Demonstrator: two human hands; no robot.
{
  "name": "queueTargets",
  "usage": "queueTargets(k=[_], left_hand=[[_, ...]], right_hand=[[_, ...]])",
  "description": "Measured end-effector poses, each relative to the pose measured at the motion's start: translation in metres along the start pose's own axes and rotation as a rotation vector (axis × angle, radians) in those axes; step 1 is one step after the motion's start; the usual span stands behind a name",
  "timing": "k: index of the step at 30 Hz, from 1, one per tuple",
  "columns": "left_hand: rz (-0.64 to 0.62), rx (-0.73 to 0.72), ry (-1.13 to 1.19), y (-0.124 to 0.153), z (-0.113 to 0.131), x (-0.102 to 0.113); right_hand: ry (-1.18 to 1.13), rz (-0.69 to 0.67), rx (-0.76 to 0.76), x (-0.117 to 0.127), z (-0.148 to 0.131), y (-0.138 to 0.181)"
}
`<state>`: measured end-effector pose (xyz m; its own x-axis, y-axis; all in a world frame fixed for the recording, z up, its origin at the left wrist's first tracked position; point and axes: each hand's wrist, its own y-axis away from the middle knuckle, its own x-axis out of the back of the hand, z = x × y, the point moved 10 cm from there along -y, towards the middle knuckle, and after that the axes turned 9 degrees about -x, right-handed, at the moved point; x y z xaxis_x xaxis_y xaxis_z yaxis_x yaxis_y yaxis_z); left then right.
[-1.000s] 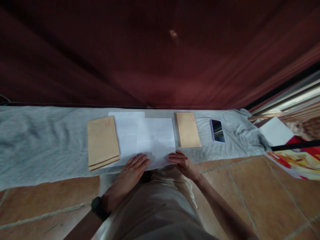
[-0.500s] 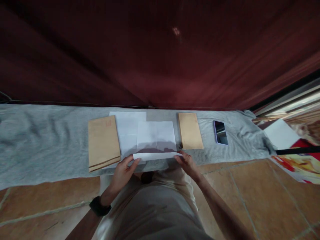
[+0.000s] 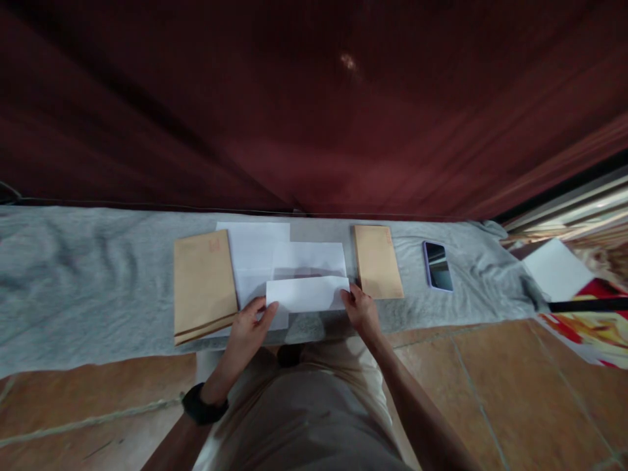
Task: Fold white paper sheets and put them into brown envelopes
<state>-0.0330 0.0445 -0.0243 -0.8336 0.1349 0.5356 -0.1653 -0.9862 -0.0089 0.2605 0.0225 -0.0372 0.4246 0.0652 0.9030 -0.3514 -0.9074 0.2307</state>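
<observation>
A narrow strip of folded white paper (image 3: 308, 295) is stretched between my two hands over the front of the cloth. My left hand (image 3: 249, 326) pinches its left end, and my right hand (image 3: 362, 310) pinches its right end. Behind it lies a creased white sheet (image 3: 314, 256), partly covered by the held paper. More white paper (image 3: 252, 245) lies to the left, partly under a large brown envelope (image 3: 203, 281), or a stack of them. Close to my right hand rests a smaller pile of brown envelopes (image 3: 379, 261).
Grey cloth (image 3: 98, 281) covers the long narrow surface. A phone (image 3: 437, 265) lies on it to the right. A dark red panel (image 3: 294, 131) rises directly behind. At the far right are a white sheet (image 3: 557, 265) and a colourful printed sheet (image 3: 596, 330). Tiled floor (image 3: 456, 373) shows below.
Both hands have tilted the folded paper so its broad face shows, where before it appeared as a thin edge-on strip. It now covers more of the sheet behind.
</observation>
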Motion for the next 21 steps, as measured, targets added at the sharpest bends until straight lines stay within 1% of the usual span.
queueTargets(k=[4,7,9,12,15,18,21], left_hand=[[0.037,0.045,-0.116,-0.012,-0.004,0.004],[0.075,0.04,-0.213,-0.02,0.0,0.007],[0.095,0.037,-0.247,-0.024,0.002,0.008],[0.117,0.037,-0.251,-0.03,0.002,0.011],[0.134,0.031,-0.254,-0.039,0.002,0.013],[0.132,0.018,-0.23,-0.047,0.002,0.012],[0.159,0.014,-0.2,-0.055,0.002,0.013]], right_hand=[[0.12,0.022,-0.026,0.007,-0.016,0.0],[0.176,0.024,-0.045,0.007,-0.028,0.003],[0.194,0.041,-0.022,0.006,-0.035,0.003],[0.203,0.09,0.035,0.006,-0.043,0.0],[0.195,0.124,0.06,0.006,-0.047,-0.007],[0.186,0.112,0.058,0.004,-0.047,-0.017],[0.189,0.091,0.036,0.002,-0.047,-0.026]])
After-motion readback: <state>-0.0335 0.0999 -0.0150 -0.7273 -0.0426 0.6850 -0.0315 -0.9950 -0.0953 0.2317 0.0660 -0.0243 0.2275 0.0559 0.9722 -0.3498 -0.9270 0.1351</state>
